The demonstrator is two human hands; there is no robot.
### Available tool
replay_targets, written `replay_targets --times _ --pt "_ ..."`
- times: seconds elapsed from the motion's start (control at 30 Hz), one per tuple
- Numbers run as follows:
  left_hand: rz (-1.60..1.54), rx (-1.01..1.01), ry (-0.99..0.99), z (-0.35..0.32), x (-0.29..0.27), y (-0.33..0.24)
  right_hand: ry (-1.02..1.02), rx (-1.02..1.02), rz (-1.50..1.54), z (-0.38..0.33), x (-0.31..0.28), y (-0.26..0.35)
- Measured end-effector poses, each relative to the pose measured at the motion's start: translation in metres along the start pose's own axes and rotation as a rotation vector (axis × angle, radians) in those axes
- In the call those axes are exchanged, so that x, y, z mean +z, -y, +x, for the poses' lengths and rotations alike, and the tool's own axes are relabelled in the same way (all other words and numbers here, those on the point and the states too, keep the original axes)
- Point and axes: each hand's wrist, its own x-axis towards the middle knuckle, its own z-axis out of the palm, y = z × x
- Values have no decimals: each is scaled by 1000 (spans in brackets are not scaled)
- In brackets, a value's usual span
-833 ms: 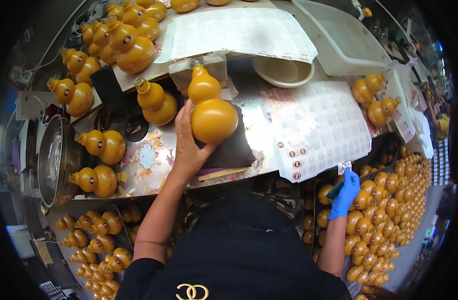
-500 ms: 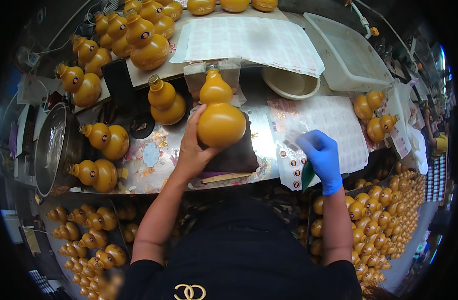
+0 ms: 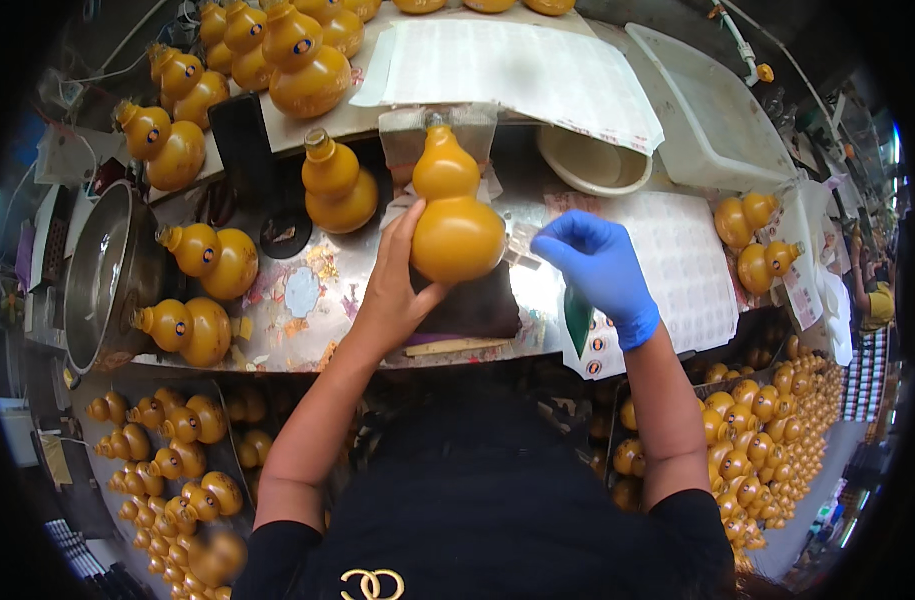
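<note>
My bare left hand (image 3: pixel 396 275) grips a mustard-yellow gourd-shaped bottle (image 3: pixel 458 238) from its left side. The bottle leans over a dark cloth pad (image 3: pixel 478 312), its neck toward a folded pale cloth (image 3: pixel 403 140). No label shows on the side facing me. On my right hand (image 3: pixel 598 270) is a blue glove. Its fingers pinch a small translucent piece of film (image 3: pixel 523 245) close to the bottle's right side. A green blade-like piece (image 3: pixel 578 318) sticks out below that palm. Beneath the hand lies a white sheet of small round decals (image 3: pixel 678 270).
Similar bottle (image 3: pixel 340 185) stands left of mine; labelled ones lie by a metal basin (image 3: pixel 103 275). A phone (image 3: pixel 243 145) stands behind. Farther back are paper sheets (image 3: pixel 508 80), a cream bowl (image 3: pixel 596 165) and a white tub (image 3: pixel 713 110). Many bottles (image 3: pixel 768 430) fill the space below right.
My right hand has moved left from the decal sheet toward the bottle, carrying the film and the green piece. My left hand still holds the bottle.
</note>
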Motion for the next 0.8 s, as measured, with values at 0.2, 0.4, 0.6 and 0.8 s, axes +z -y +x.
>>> replay_targets --times 0.2,0.4,0.6,0.8 --pt "-59 -99 83 -2 -5 3 181 -1 19 16 32 19" --pt "-124 -213 147 0 -9 5 126 -131 -149 44 40 -3" --pt "-705 -360 174 11 -15 3 1 43 51 39 38 -8" --pt "-695 -405 57 20 -3 -2 79 159 -227 34 38 -13"
